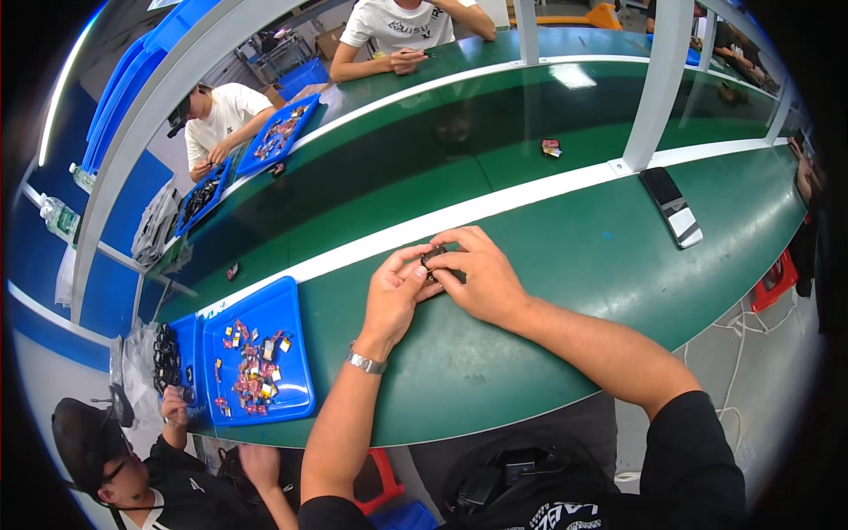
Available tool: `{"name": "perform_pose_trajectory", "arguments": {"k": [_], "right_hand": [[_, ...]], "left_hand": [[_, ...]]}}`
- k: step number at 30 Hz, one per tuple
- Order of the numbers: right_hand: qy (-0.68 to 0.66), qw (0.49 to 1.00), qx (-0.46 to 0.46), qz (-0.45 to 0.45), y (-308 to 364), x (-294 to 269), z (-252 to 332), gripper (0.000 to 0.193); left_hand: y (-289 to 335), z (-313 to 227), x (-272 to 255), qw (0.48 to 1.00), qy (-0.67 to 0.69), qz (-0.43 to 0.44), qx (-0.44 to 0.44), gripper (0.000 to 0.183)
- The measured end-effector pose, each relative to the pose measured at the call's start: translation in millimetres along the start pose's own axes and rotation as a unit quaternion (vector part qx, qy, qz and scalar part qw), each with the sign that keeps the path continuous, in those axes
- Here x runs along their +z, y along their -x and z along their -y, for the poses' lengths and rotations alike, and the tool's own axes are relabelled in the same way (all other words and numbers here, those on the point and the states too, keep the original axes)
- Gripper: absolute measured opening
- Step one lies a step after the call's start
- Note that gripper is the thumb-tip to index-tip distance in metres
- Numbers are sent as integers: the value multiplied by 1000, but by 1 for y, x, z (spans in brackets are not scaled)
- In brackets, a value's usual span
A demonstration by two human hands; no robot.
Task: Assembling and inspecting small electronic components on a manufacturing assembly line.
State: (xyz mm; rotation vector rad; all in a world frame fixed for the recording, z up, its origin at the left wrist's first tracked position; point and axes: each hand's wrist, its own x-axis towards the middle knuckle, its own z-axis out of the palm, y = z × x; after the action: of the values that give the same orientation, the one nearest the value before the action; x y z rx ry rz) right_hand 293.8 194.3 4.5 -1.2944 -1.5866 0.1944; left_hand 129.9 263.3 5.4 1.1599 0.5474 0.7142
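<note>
Over the green table (530, 353), both my hands meet around a small black part (433, 257), whose exact kind I cannot make out. My left hand (395, 296), with a metal watch on its wrist, grips the part from the left, thumb and fingers closed. From the right, my right hand (478, 276) pinches the same part with thumb and forefinger. The fingers cover much of it.
To the left stands a blue tray (305, 353) of small red, yellow and white parts, beside another holding black pieces (165, 358). A phone (671, 208) lies at right. A white rail (371, 249) crosses ahead. A co-worker (115, 459) sits at lower left; others work across the table.
</note>
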Motion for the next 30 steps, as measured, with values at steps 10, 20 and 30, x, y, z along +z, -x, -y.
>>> {"name": "perform_pose_trajectory", "arguments": {"k": [10, 20, 30], "right_hand": [[-3, 1000, 10, 26, -3, -6, 2, 9], [-37, 998, 9, 58, -4, -8, -3, 10], [-22, 999, 14, 33, -1, -5, -1, 9]], "left_hand": [[0, -1, -1, 1000, -4, -12, -6, 32], [0, 2, 3, 998, -45, -30, 7, 29], [1, 2, 1, 999, -34, 1, 13, 29]]}}
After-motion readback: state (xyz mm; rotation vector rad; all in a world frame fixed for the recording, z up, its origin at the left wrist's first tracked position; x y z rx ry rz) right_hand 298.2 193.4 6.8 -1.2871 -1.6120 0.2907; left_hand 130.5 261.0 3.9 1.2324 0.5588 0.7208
